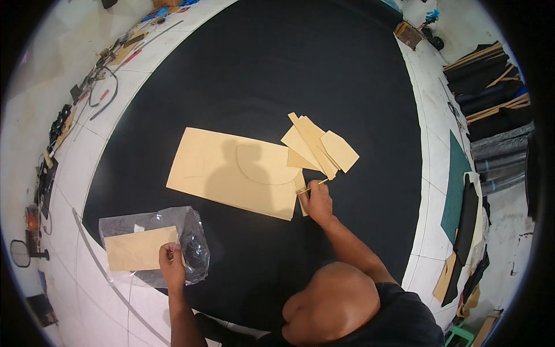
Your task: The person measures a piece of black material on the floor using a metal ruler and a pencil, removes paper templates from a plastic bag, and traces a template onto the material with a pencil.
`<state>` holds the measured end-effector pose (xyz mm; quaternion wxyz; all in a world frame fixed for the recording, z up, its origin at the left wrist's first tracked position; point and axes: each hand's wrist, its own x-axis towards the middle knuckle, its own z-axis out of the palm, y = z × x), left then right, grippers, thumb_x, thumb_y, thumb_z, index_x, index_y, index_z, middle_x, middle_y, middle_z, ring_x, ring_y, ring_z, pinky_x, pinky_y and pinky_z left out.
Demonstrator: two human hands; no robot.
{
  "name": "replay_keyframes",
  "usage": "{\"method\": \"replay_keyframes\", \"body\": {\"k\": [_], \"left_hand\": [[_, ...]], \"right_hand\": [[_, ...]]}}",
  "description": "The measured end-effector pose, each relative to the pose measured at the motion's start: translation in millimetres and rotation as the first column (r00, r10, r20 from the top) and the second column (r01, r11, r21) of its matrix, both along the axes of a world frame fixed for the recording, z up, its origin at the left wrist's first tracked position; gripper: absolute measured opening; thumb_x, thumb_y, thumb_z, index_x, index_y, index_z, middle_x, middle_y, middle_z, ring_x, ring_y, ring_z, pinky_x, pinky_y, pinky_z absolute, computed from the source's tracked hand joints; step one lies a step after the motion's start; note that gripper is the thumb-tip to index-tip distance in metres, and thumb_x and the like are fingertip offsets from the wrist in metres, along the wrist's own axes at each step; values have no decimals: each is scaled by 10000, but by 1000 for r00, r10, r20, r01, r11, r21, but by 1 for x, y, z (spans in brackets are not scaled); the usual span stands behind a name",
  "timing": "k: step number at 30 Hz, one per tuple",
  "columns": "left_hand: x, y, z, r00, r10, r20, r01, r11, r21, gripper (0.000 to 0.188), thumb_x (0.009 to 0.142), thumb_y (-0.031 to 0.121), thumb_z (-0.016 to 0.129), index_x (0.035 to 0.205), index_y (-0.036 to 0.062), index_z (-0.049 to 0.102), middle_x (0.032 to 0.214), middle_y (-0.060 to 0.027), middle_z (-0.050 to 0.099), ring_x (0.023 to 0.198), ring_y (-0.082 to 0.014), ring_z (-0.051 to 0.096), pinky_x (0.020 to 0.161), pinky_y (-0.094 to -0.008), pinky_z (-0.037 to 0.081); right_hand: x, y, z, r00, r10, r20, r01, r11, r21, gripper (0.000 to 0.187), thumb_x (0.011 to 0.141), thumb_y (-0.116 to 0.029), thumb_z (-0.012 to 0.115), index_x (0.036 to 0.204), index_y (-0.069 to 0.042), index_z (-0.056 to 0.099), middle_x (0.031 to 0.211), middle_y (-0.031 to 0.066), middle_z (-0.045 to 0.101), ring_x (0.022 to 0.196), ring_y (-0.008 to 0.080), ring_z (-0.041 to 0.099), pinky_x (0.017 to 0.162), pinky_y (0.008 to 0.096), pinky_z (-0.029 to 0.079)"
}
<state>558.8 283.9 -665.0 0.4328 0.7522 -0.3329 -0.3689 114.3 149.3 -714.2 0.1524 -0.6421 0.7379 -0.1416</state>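
Observation:
A wide black fabric sheet (260,63) lies spread over the floor under everything. At the lower left, my left hand (171,257) is closed on the right edge of a tan cardboard piece (136,248), which rests on a clear plastic bag (196,251). My right hand (318,203) grips a thin yellow pencil (324,181) beside a narrow cardboard strip. Left of it lies a large cardboard sheet (199,156) with a curved line drawn on it. Several smaller cut cardboard pieces (312,136) are heaped over its upper right corner.
White floor tiles (425,191) border the fabric. Tools and cables (104,78) line the left wall. Rolls of dark material (491,115) stand along the right wall, near a green sheet (455,188) and a green stool (461,333). A box (409,34) sits at the far right corner.

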Motion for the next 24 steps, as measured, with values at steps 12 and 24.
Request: {"method": "replay_keyframes", "body": {"k": [12, 24], "left_hand": [[4, 2, -9, 995, 3, 102, 2, 999, -51, 116, 993, 169, 645, 984, 55, 623, 812, 40, 544, 709, -72, 462, 656, -239, 382], [9, 2, -2, 999, 32, 34, -30, 998, -48, 125, 993, 169, 651, 996, 47, 628, 811, 38, 550, 712, -60, 460, 650, -234, 379]], "right_hand": [[15, 8, 16, 990, 131, -44, -133, 990, -49, 394, 857, -253, 748, 1093, -30, 525, 1110, 186, 583, 1040, 393, 582, 877, 499, 522], [-32, -33, 21, 985, -19, -173, 30, 998, 58, 381, 836, -213, 744, 1091, -58, 509, 1090, 205, 641, 1042, 417, 638, 851, 535, 538]]}}
